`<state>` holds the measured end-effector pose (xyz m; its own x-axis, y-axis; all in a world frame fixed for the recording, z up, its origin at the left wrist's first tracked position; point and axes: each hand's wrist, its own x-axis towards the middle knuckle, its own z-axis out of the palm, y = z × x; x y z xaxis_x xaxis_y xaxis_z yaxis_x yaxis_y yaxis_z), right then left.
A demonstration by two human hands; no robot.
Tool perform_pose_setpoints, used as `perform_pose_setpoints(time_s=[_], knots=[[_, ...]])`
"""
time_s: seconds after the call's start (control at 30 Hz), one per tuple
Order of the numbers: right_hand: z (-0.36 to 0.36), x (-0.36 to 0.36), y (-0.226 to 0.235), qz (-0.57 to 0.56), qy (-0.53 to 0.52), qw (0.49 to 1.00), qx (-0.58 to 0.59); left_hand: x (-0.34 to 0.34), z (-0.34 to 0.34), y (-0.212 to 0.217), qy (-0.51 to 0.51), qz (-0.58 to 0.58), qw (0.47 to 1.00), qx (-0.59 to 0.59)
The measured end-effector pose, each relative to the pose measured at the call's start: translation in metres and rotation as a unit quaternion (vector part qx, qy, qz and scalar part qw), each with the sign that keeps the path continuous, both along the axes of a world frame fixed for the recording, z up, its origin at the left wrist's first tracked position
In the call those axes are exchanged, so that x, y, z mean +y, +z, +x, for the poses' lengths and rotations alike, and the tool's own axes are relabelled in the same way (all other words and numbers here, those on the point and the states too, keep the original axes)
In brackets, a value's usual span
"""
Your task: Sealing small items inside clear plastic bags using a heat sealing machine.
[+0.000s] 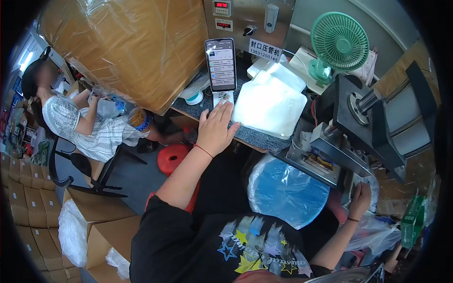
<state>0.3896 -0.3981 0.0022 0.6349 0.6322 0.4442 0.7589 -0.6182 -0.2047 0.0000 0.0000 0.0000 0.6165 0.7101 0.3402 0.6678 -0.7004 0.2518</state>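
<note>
Head view: left hand flat and open on the table edge, gripping nothing, just below a propped phone, beside white pouches. Right hand low under the sealing machine; grip unclear.

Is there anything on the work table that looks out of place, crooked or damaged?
Nothing looks spilled or damaged. The stack of white pouches lies askew, one corner past the table edge. The left hand rests beside it, below the propped phone; the right hand is low by the machine.
</note>
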Motion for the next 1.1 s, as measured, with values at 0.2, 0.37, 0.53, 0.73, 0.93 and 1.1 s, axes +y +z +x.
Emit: perform_pose_setpoints(time_s=[0.2, 0.37, 0.53, 0.73, 0.93, 1.1], knots=[[-0.007, 0.007, -0.008, 0.019, 0.006, 1.0, 0.001, 0.022, -0.009, -0.002, 0.013, 0.043, 0.999, 0.026], [-0.002, 0.002, -0.005, 0.018, 0.009, 1.0, 0.003, 0.021, -0.005, -0.006, 0.004, 0.057, 0.998, 0.022], [-0.004, 0.006, 0.009, 0.012, 0.05, 0.998, 0.044, -0.037, 0.04, 0.032, -0.115, 0.069, 0.988, -0.079], [-0.005, 0.006, 0.017, -0.022, 0.082, 0.996, -0.031, -0.07, 0.056, -0.004, -0.168, 0.058, 0.983, -0.044], [0.004, 0.007, 0.021, -0.031, 0.122, 0.992, 0.014, -0.075, 0.05, 0.001, -0.178, 0.063, 0.979, -0.079], [-0.001, 0.012, 0.02, -0.009, 0.071, 0.997, 0.023, -0.072, 0.051, 0.005, -0.186, 0.046, 0.976, -0.104]])
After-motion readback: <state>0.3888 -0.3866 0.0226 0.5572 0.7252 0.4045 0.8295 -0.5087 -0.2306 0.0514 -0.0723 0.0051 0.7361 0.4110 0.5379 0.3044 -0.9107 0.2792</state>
